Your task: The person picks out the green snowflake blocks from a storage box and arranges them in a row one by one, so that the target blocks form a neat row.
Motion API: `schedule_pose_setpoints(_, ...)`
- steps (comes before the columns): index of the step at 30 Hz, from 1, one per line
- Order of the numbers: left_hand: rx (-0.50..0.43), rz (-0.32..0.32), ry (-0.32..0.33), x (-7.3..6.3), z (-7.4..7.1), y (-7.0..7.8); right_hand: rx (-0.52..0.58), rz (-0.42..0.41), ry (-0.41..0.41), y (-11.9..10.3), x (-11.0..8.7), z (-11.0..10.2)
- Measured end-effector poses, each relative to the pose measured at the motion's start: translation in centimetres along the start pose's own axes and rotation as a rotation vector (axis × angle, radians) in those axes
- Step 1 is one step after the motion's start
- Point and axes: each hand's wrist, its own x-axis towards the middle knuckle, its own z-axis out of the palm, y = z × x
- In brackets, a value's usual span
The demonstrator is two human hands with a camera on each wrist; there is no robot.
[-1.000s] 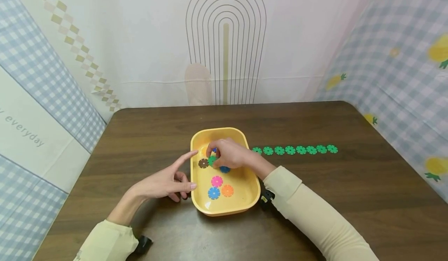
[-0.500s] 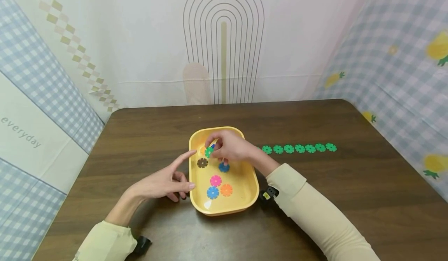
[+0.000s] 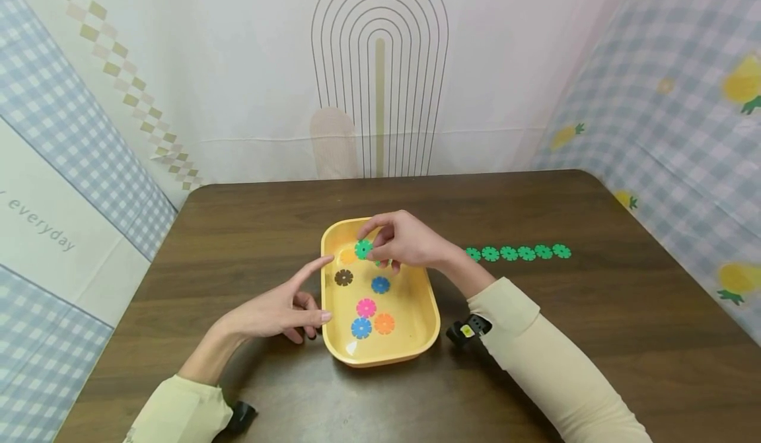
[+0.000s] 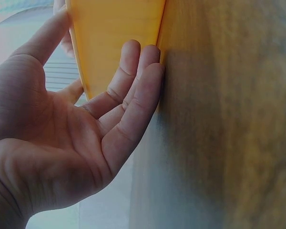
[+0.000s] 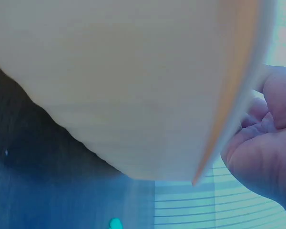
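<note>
Over the far part of the yellow tray (image 3: 416,337), my right hand (image 3: 410,239) pinches a green snowflake-shaped plastic disc (image 3: 364,249) between thumb and index finger. A bit of green also shows below those fingers; what it belongs to is partly hidden. My left hand (image 3: 273,309) touches the tray's left rim with the index fingertip and thumb, fingers mostly extended; the left wrist view shows the other fingers by the tray's outer wall (image 4: 109,33). Inside the tray lie a brown disc (image 3: 343,278), a pink disc (image 3: 366,307), an orange disc (image 3: 384,324) and blue discs (image 3: 380,285).
A row of several green discs (image 3: 508,253) lies on the dark wooden table (image 3: 267,218) right of the tray, its near end hidden by my right arm. Patterned cloth (image 3: 255,73) hangs behind the table. The tray's side (image 5: 124,95) fills much of the right wrist view.
My right hand has lifted off the tray's bottom and shifted up and right with the green disc pinched, uncovering the blue disc beneath. My left hand stays at the rim.
</note>
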Motion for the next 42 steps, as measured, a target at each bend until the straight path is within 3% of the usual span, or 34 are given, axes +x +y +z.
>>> schedule_pose_setpoints(9,0.01,0.006,0.003,-0.1,0.0,0.1,0.006,0.002,0.063,0.2,-2.0,-2.0)
schedule_pose_setpoints(16,0.012,0.002,0.01,0.0,0.0,0.0,0.053,0.031,0.122,1.6,-4.3,-3.8)
schedule_pose_setpoints(25,0.014,0.004,0.013,0.0,-0.1,-0.2,0.115,0.094,0.22,5.0,-7.9,-7.0)
schedule_pose_setpoints(35,0.015,0.003,0.016,-0.1,-0.1,-0.2,0.082,0.145,0.326,8.7,-11.5,-9.7)
schedule_pose_setpoints(42,0.014,-0.001,0.012,0.0,0.0,-0.2,0.111,0.202,0.421,11.5,-14.6,-12.7)
